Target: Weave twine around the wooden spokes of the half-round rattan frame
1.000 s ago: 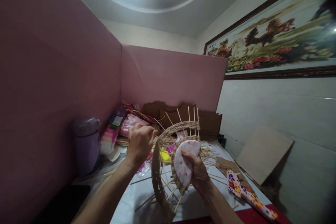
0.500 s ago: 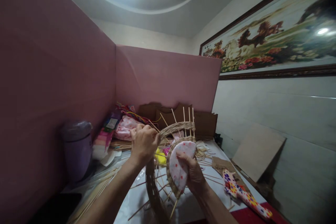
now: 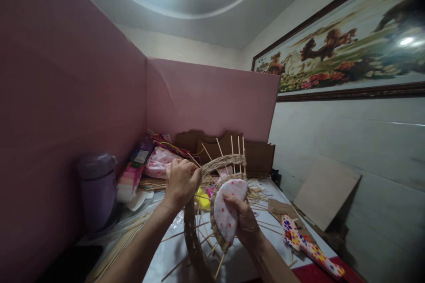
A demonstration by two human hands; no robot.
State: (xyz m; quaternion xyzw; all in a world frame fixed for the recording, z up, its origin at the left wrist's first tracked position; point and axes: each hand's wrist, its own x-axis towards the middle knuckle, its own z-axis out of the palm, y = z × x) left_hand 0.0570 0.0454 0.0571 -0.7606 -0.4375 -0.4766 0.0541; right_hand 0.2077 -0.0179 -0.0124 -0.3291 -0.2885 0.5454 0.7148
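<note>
Held up over the table is a half-round woven piece [image 3: 229, 162], with thin wooden sticks fanning out from its middle and twisted brown cord woven across them in two curved bands. Its centre is a half-disc padded with white cloth with red dots [image 3: 223, 221]. My right hand [image 3: 246, 216] grips this padded centre, thumb on the front, other fingers behind it. At the outer band's left side, my left hand [image 3: 182, 180] has its fingers pinched together on the cord; the fingertips are partly hidden. A long strand of brown cord [image 3: 190, 234] hangs below it.
A lilac bin [image 3: 98, 194] stands at left. Pink dotted cloth [image 3: 161, 162] and packets lie behind my left hand, before brown cardboard [image 3: 259, 154]. Loose sticks are scattered on the white table [image 3: 166, 256]. A flower-patterned cloth item [image 3: 310, 247] lies at right.
Almost nothing differs. My left hand has shifted very slightly at the outer band, while my right hand keeps its hold on the padded centre.
</note>
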